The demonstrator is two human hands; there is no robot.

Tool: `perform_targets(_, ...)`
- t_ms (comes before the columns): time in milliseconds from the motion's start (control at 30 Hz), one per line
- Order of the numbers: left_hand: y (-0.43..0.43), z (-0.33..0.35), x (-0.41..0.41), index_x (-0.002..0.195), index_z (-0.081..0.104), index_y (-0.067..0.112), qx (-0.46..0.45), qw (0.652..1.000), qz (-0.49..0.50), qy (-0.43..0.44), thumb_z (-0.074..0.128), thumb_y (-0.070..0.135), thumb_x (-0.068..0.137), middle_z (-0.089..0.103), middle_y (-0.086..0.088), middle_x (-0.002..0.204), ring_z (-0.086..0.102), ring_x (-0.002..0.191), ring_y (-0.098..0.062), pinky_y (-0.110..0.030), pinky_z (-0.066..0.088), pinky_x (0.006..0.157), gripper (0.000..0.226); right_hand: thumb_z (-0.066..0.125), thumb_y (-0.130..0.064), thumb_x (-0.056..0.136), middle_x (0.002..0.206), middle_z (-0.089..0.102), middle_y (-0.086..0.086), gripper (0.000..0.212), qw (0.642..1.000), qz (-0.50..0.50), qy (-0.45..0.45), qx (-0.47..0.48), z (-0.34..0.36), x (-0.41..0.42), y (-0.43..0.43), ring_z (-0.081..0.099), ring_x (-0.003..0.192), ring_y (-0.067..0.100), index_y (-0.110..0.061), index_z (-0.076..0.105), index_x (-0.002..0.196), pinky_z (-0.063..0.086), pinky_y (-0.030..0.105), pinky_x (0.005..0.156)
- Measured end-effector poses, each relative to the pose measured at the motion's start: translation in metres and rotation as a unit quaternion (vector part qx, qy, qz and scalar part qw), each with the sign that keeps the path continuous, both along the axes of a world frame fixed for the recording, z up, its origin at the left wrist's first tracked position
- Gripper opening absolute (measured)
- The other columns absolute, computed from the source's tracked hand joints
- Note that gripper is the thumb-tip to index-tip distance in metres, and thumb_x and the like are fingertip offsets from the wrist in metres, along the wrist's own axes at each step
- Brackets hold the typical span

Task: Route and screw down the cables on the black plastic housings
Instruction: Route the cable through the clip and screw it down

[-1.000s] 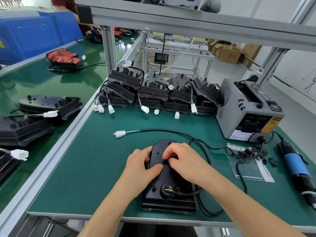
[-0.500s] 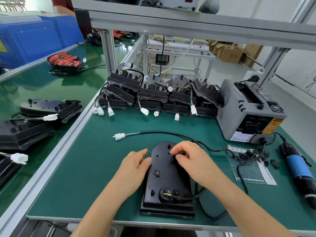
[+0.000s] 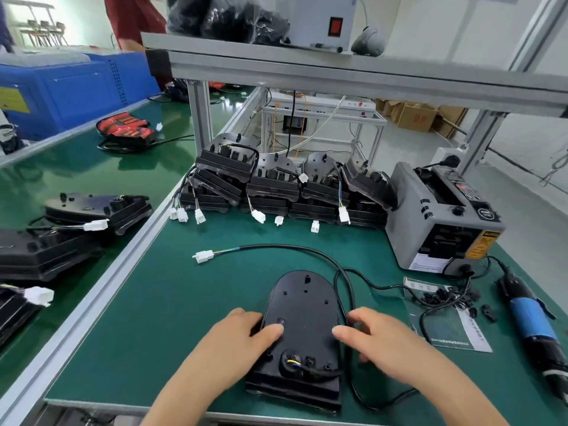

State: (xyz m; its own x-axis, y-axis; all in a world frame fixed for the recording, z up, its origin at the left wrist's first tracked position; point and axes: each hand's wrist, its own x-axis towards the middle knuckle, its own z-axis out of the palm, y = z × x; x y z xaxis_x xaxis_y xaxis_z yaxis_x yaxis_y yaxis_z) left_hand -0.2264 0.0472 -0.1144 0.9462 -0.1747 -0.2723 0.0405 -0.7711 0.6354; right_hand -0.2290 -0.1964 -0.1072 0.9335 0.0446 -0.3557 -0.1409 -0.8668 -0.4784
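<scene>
Presently the black housing [image 3: 302, 305] lies flat at lower centre, its near end close to the front edge of the green mat [image 3: 147, 318]. The left hand [image 3: 242, 336] grips its left flank, thumb laid on top. The right hand [image 3: 378, 336] holds the right flank, thumb on top, fingers curled beside the cable [image 3: 285, 248]. That cable leaves the housing's near end, loops out right, then arcs to upper left, ending in a white connector [image 3: 203, 257]. Bare mat runs left of the housing to the aluminium rail [image 3: 101, 299]. To the right lie a paper sheet [image 3: 455, 330] carrying small black clips [image 3: 436, 298], then an electric screwdriver [image 3: 531, 321] at the frame's right edge. Stacked housings [image 3: 276, 186] and a grey tape dispenser [image 3: 442, 216] line the far side.
</scene>
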Motion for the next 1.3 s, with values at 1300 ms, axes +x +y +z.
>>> perform_targets(1300,0.004,-0.002,0.046,0.091,0.067,0.003,-0.380,0.904,0.167,0.106,0.053,0.019,0.096,0.072,-0.012,0.087,0.065,0.075,-0.017,-0.028,0.057,0.068,0.022,0.065,-0.025,0.088,0.125,0.061,-0.007,0.047,0.896,-0.196,-0.107,0.383,-0.009,0.056,0.030,0.058,0.115,0.013,-0.018,0.054,0.133,0.044,0.033,0.100)
